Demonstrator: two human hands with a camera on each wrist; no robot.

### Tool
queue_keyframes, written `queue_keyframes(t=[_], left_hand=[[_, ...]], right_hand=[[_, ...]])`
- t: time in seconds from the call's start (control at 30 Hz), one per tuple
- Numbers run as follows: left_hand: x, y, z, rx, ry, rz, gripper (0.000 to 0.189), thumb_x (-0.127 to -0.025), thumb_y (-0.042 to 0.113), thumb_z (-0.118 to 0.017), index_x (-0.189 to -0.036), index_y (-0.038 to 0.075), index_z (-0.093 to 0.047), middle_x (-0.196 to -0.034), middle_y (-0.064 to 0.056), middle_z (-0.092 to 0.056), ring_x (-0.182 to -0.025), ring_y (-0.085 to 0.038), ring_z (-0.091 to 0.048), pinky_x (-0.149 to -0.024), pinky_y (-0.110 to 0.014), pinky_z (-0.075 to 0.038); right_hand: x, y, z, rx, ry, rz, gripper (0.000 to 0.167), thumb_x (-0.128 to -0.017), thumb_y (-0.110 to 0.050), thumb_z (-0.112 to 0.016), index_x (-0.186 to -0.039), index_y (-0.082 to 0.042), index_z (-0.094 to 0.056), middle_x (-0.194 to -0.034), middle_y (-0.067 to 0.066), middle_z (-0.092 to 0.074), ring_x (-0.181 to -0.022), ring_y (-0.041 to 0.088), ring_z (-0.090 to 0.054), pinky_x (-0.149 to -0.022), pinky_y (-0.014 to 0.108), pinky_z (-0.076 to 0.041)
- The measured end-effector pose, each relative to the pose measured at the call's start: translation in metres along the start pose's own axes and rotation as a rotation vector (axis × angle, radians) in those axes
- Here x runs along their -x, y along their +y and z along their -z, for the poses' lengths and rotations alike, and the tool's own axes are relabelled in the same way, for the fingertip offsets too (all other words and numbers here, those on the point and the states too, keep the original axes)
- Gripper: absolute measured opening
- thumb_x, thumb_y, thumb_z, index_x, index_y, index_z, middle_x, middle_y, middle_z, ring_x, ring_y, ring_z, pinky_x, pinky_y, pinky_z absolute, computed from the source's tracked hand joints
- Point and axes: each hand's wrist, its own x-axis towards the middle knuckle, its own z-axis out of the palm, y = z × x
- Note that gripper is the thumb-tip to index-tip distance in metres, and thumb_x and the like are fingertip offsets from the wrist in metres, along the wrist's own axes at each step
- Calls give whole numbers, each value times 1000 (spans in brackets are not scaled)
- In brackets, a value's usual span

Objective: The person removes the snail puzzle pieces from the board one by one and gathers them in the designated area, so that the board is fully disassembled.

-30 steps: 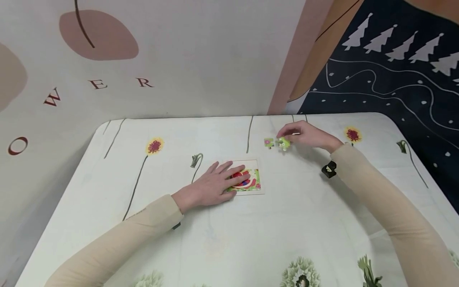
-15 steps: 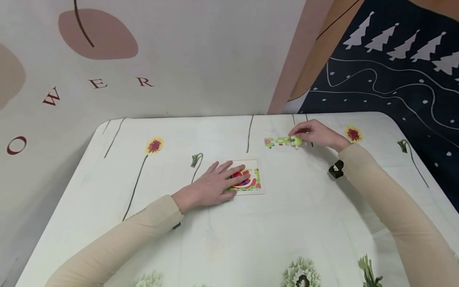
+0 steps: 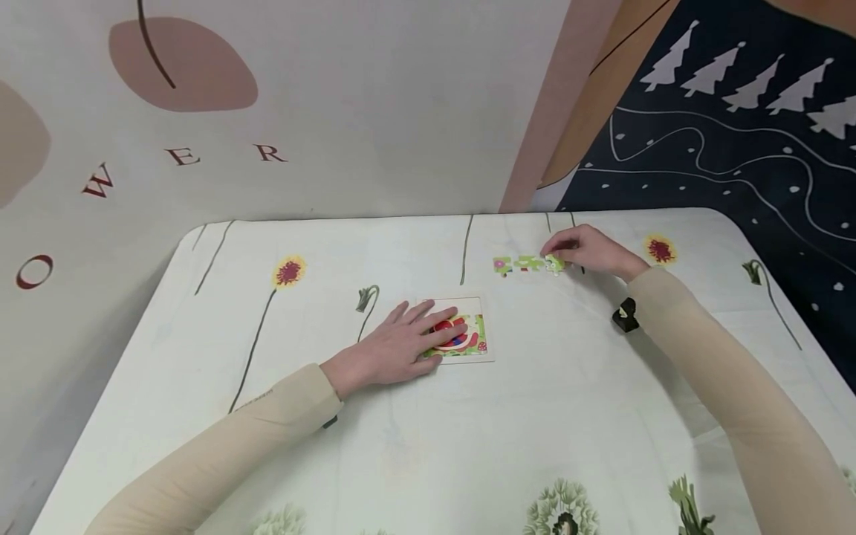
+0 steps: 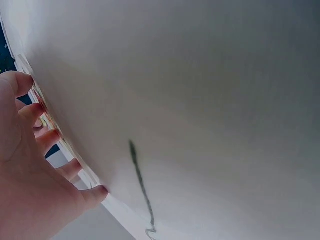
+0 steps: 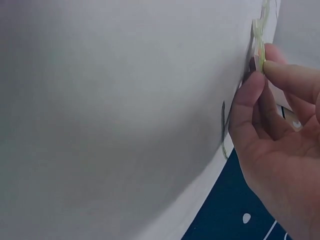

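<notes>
My left hand [image 3: 394, 345] lies with spread, straight fingers over a jigsaw board [image 3: 473, 306], covering part of its red and green picture. In the left wrist view its fingertips touch the board's thin edge. Farther back on the right, my right hand [image 3: 591, 249] pinches a green puzzle piece [image 3: 554, 263] between thumb and fingers. That puzzle piece [image 5: 259, 50] appears edge-on in the right wrist view, close to the tabletop. Left of it lie a green puzzle piece [image 3: 529, 263] and another with a pink flower [image 3: 502, 265], all roughly in a row.
A white cloth [image 3: 428, 446] printed with flowers and stems covers the table. Its far edge meets a pale curtain [image 3: 374, 148] with lettering, and a dark fabric with white trees [image 3: 709, 163] hangs at the right.
My right hand has shifted right with the pinched puzzle piece, and another green piece now shows to its left. In the last half second it barely moves. My left hand stays in place.
</notes>
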Motion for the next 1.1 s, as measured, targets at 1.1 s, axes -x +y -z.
queue_keyframes(t=[1.1], left_hand=[[1,1,-1,-15,-2,11,55,-100,37,-42,-153,33,-28,-160,4,-15,-146,-30,-10,-112,-56,-10]], right_hand=[[1,5,-4,9,-65,36,30,-85,-3,-72,-112,4,-62,-109,16,-59,-96,27,-49,-84,32,-42]])
